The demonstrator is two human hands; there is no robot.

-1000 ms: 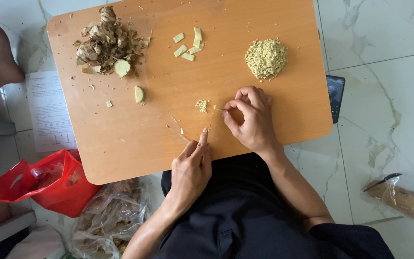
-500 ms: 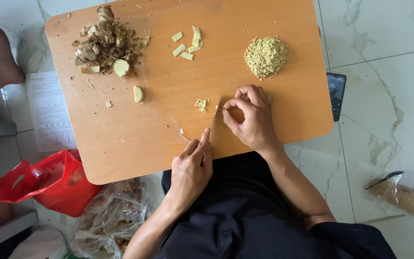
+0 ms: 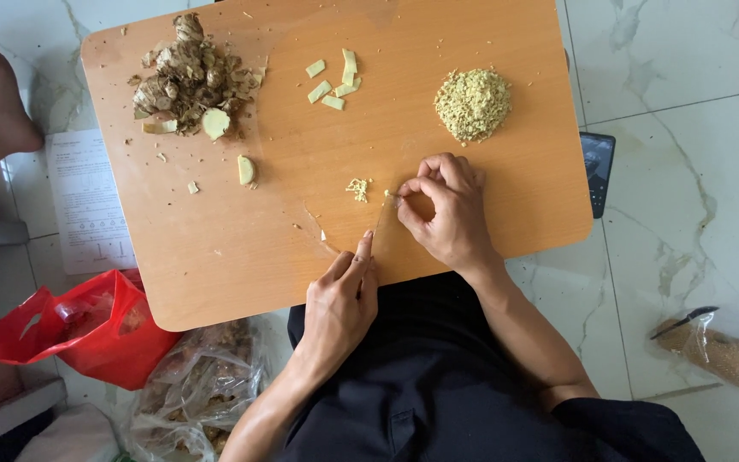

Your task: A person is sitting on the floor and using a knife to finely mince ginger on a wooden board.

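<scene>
A thin knife lies low across the near middle of the wooden board, its blade barely visible. The right hand pinches it between thumb and fingertips, a scrap of ginger at the fingertips, while the left hand presses an extended finger on the blade's near end. Just beside sits a small chopped bit — farther off, ginger slices, a minced heap and a pile of peelings.
</scene>
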